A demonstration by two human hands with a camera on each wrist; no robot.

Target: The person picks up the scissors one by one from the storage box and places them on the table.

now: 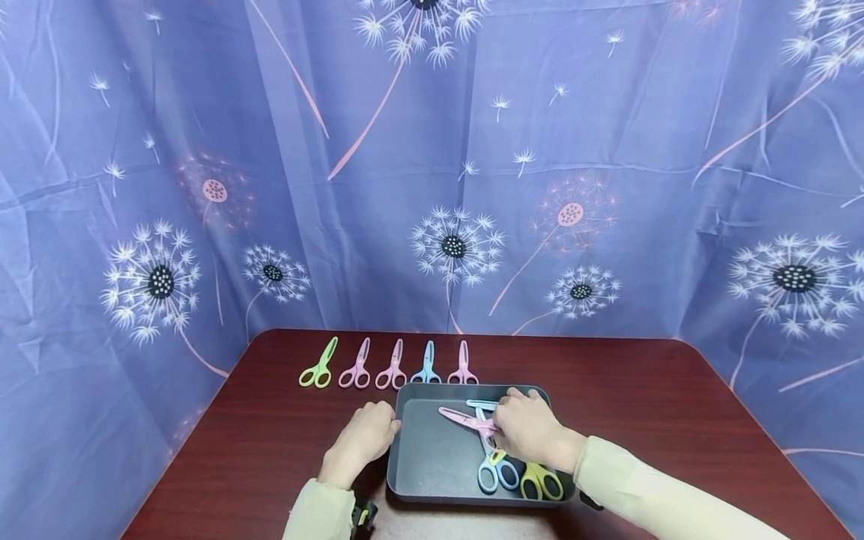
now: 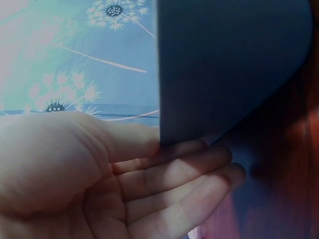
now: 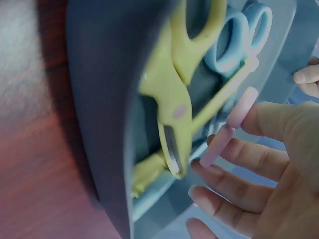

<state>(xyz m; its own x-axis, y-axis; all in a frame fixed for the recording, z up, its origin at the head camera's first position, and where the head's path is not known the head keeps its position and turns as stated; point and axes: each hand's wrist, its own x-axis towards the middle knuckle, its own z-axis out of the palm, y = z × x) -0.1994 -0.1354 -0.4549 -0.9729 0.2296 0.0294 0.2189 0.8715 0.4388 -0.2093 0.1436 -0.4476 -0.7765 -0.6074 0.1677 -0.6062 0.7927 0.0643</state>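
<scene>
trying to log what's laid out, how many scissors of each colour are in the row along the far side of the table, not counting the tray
Green scissors: 1
Pink scissors: 3
Blue scissors: 1
Total in the row: 5

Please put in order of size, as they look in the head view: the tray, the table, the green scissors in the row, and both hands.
Largest to smallest:
1. Table
2. Tray
3. Left hand and right hand, too alike to rank
4. Green scissors
</scene>
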